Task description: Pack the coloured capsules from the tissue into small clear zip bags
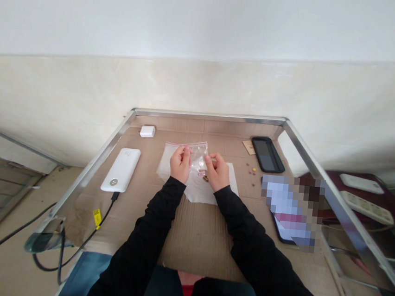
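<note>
Both of my hands are raised a little over a white sheet of paper (pixel 196 190) on the cardboard-covered table (pixel 196 231). My left hand (pixel 180 163) pinches the left edge of a small clear zip bag (pixel 198 156) with a red seal strip. The bag's right side is pinched by my right hand (pixel 217 170). A few small dark and pinkish pieces (pixel 202 172) show at the bag's bottom, between my hands. Both sleeves are black.
A white power bank (pixel 121 169) with a black cable lies at left, a small white charger (pixel 147 131) behind it. A black phone (pixel 267 154) lies at back right, tiny beads (pixel 252 170) beside it, a second phone (pixel 286 221) nearer. Metal rails (pixel 308 158) frame the table.
</note>
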`<state>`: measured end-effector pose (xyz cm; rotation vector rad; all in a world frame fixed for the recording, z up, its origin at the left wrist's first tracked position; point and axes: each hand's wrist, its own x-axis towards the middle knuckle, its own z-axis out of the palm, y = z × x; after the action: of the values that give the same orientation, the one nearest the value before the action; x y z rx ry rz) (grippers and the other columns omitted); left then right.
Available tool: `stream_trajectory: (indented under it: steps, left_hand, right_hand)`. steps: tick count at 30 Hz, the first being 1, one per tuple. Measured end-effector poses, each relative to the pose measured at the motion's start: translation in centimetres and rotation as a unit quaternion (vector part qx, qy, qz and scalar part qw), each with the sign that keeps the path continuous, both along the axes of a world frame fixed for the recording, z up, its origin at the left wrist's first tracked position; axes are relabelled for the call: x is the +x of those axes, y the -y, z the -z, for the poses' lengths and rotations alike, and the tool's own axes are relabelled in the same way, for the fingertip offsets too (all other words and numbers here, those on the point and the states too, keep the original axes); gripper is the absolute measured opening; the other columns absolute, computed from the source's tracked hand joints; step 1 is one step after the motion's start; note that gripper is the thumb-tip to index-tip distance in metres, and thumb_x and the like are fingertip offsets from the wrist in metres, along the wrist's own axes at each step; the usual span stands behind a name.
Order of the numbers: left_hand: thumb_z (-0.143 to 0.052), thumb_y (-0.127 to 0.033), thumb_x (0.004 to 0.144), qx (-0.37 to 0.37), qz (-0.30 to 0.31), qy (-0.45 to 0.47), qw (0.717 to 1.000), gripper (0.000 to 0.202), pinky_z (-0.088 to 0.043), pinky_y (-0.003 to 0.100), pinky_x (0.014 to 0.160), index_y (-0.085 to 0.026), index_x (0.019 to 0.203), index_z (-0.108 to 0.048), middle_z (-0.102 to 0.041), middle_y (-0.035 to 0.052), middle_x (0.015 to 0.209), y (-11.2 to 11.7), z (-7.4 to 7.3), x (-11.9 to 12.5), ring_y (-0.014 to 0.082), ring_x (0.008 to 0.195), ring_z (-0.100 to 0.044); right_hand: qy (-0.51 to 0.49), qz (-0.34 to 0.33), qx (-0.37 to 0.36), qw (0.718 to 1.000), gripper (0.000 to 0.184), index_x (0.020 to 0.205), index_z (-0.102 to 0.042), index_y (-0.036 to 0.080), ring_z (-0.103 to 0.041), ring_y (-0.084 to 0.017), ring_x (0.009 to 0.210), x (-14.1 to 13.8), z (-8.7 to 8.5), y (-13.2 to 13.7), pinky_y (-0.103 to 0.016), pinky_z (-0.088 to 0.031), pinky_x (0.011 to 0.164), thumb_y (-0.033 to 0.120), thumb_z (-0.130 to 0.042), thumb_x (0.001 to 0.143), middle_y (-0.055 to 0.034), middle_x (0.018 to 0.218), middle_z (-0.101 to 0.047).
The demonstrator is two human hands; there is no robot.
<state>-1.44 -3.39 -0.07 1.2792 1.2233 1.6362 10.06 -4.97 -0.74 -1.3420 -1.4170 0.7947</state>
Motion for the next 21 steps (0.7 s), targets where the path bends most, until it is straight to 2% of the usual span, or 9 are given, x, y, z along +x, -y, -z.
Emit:
stream_trajectory:
  steps: [2, 5, 8, 11, 13, 17, 21]
  left_hand:
    - [-0.043, -0.047, 0.079, 0.0, -0.017, 0.005, 1.0, 0.034, -0.023, 0.016, 0.034, -0.016, 0.065, -0.048, -0.034, -0.0073, 0.039, -0.3, 0.1, -0.4, 0.0042, 0.033, -0.03]
    - [-0.044, -0.048, 0.078, -0.005, -0.027, 0.02, 0.999, 0.036, -0.022, 0.016, 0.034, -0.016, 0.065, -0.048, -0.033, -0.0076, 0.038, -0.6, 0.3, -0.6, 0.0039, 0.032, -0.029]
    - [-0.043, -0.048, 0.079, -0.003, -0.019, 0.034, 0.999, 0.035, -0.02, 0.016, 0.033, -0.016, 0.066, -0.048, -0.033, -0.0082, 0.037, -0.7, 0.4, -0.6, 0.0036, 0.031, -0.027]
    - [-0.042, -0.047, 0.079, 0.004, -0.016, 0.033, 0.999, 0.035, -0.02, 0.016, 0.033, -0.015, 0.066, -0.047, -0.033, -0.0082, 0.037, -0.6, 0.4, -0.6, 0.0035, 0.031, -0.028]
    - [-0.042, -0.047, 0.08, 0.003, -0.017, 0.032, 0.999, 0.035, -0.02, 0.016, 0.033, -0.015, 0.066, -0.047, -0.033, -0.0082, 0.037, -0.6, 0.4, -0.6, 0.0034, 0.031, -0.028]
    - [-0.042, -0.046, 0.08, 0.001, -0.011, 0.031, 0.999, 0.034, -0.02, 0.016, 0.032, -0.016, 0.066, -0.046, -0.032, -0.0083, 0.036, -0.6, 0.3, -0.6, 0.0035, 0.03, -0.028]
    - [-0.043, -0.046, 0.079, -0.002, 0.002, 0.03, 1.0, 0.033, -0.02, 0.016, 0.032, -0.016, 0.066, -0.047, -0.033, -0.0082, 0.037, -0.5, 0.3, -0.4, 0.0034, 0.03, -0.027]
  right_hand:
    - [-0.005, 0.011, 0.003, 1.0, 0.033, 0.073, -0.043, 0.019, -0.033, -0.006, 0.033, 0.3, -0.1, -0.2, -0.017, -0.024, 0.037, 0.051, -0.041, 0.077, 0.0092, 0.039, -0.034]
    - [-0.022, 0.0, -0.013, 1.0, 0.036, 0.08, -0.045, 0.019, -0.034, -0.006, 0.035, 0.6, -0.1, -0.5, -0.017, -0.026, 0.038, 0.054, -0.035, 0.079, 0.0088, 0.041, -0.035]
    - [-0.023, -0.083, -0.047, 0.995, 0.042, 0.081, -0.05, 0.017, -0.037, -0.007, 0.038, 0.8, -0.1, -0.5, -0.018, -0.029, 0.04, 0.054, -0.03, 0.08, 0.0064, 0.045, -0.041]
    - [0.002, -0.197, -0.082, 0.977, 0.04, 0.071, -0.052, 0.015, -0.037, -0.006, 0.041, 0.9, 0.0, -0.5, -0.019, -0.028, 0.042, 0.054, -0.042, 0.075, 0.0051, 0.047, -0.042]
    - [-0.003, -0.249, -0.097, 0.964, 0.037, 0.066, -0.052, 0.014, -0.035, -0.006, 0.043, 0.9, 0.0, -0.5, -0.019, -0.026, 0.042, 0.051, -0.051, 0.07, 0.0054, 0.048, -0.04]
    - [-0.059, -0.305, -0.136, 0.941, 0.036, 0.06, -0.047, 0.014, -0.029, -0.004, 0.045, 1.2, -0.4, -0.6, -0.02, -0.022, 0.043, 0.049, -0.057, 0.065, 0.0068, 0.05, -0.034]
    - [-0.071, -0.343, -0.163, 0.922, 0.038, 0.058, -0.044, 0.015, -0.027, -0.004, 0.045, 1.6, -1.0, -0.7, -0.02, -0.021, 0.044, 0.049, -0.059, 0.063, 0.0075, 0.05, -0.032]
